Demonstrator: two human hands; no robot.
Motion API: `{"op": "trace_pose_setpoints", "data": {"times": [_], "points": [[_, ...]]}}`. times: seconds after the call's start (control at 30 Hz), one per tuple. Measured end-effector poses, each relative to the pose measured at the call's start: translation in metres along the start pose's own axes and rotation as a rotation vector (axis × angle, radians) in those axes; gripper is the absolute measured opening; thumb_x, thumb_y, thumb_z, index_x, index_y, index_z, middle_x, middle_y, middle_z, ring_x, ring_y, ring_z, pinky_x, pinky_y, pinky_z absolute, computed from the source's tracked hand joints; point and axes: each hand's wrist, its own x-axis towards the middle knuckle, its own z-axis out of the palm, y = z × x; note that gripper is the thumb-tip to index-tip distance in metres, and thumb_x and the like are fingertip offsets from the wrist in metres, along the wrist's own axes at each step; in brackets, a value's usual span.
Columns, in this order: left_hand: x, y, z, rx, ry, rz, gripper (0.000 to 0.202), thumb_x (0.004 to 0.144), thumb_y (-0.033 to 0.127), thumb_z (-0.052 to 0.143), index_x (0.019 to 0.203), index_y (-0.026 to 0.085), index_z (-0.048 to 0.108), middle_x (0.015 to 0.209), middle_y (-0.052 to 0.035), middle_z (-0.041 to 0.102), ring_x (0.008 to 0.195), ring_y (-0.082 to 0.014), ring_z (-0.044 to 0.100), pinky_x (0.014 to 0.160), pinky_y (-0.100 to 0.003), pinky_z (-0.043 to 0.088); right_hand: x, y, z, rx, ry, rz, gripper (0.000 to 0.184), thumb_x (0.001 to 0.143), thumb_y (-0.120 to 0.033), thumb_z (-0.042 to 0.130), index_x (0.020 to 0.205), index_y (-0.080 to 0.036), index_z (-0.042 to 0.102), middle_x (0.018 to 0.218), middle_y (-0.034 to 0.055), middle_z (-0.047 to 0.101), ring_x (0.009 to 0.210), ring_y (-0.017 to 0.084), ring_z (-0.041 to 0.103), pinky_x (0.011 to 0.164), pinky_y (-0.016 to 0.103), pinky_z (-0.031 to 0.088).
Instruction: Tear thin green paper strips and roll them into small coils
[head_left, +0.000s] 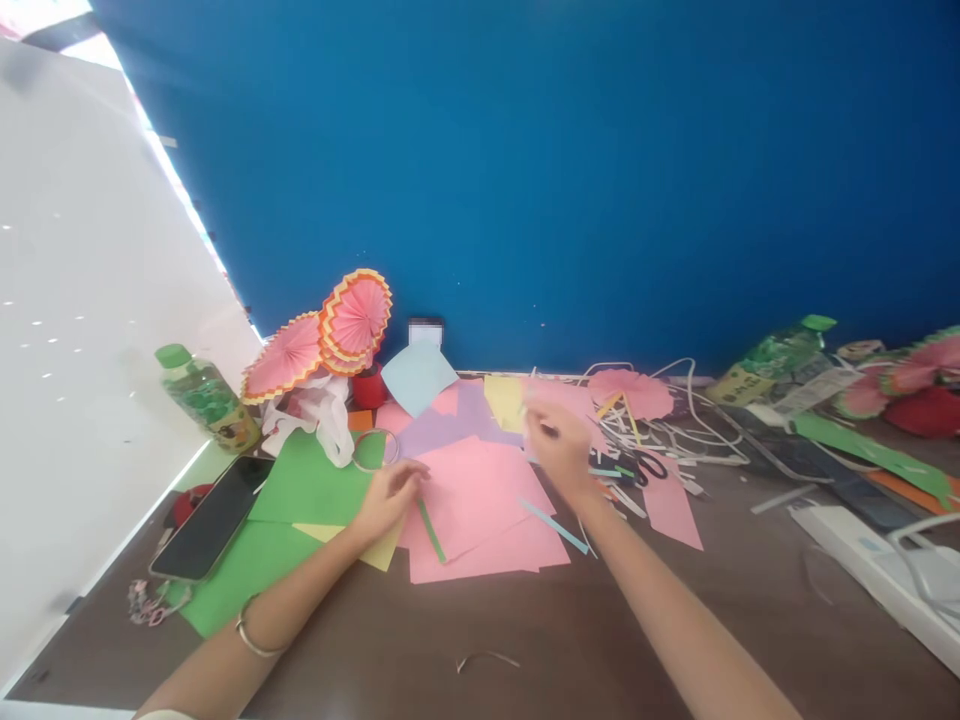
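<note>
My left hand (388, 495) rests on the pink paper sheets (480, 510) with its fingers curled and pressed down by a thin green paper strip (430, 528). My right hand (559, 445) hovers over the far edge of the pink sheets, fingers pinched together around something small I cannot make out. Yellow paper (504, 400) and lilac paper (450, 425) lie just beyond it. Black-handled scissors (645, 465) lie right of my right hand.
A phone (211, 518) lies on green paper (300, 490) at left, beside a green-capped bottle (206, 395) and pink paper fans (322, 340). A tape ring (375, 448), paper scraps, white cables, another bottle (772, 360) and a white power strip (870, 560) crowd the right.
</note>
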Motion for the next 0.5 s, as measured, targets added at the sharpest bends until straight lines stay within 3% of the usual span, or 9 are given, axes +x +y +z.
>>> {"op": "trace_pose_setpoints", "data": {"times": [0.07, 0.13, 0.23, 0.5], "points": [[-0.005, 0.009, 0.009, -0.111, -0.118, -0.063, 0.022, 0.081, 0.029, 0.047, 0.091, 0.016, 0.062, 0.088, -0.0056, 0.065, 0.077, -0.0159, 0.06, 0.072, -0.029, 0.047, -0.023, -0.033, -0.005, 0.161, -0.106, -0.299, 0.018, 0.081, -0.011, 0.048, 0.09, -0.017, 0.062, 0.087, 0.007, 0.067, 0.085, 0.018, 0.062, 0.076, 0.031, 0.053], [-0.01, 0.017, 0.017, -0.146, -0.212, -0.08, 0.023, 0.079, 0.033, 0.052, 0.089, 0.016, 0.064, 0.089, -0.0063, 0.066, 0.082, -0.0175, 0.06, 0.077, -0.029, 0.047, -0.045, -0.061, -0.009, 0.224, -0.181, -0.447, 0.019, 0.081, -0.009, 0.049, 0.093, -0.016, 0.061, 0.09, 0.0094, 0.066, 0.089, 0.019, 0.061, 0.078, 0.032, 0.054], [-0.016, 0.027, 0.024, -0.146, -0.277, -0.066, 0.021, 0.078, 0.032, 0.054, 0.084, 0.015, 0.065, 0.087, -0.006, 0.067, 0.082, -0.0172, 0.059, 0.078, -0.028, 0.046, -0.066, -0.08, -0.011, 0.295, -0.225, -0.365, 0.022, 0.083, -0.007, 0.045, 0.099, -0.013, 0.058, 0.092, 0.0118, 0.064, 0.092, 0.019, 0.06, 0.078, 0.033, 0.055], [-0.02, 0.033, 0.026, -0.086, -0.205, -0.111, 0.017, 0.078, 0.028, 0.053, 0.074, 0.014, 0.061, 0.074, -0.0041, 0.064, 0.072, -0.0144, 0.058, 0.071, -0.026, 0.046, -0.074, -0.075, -0.007, 0.338, -0.232, -0.324, 0.025, 0.082, -0.005, 0.045, 0.105, -0.013, 0.055, 0.095, 0.0131, 0.063, 0.094, 0.019, 0.06, 0.079, 0.035, 0.056]]}}
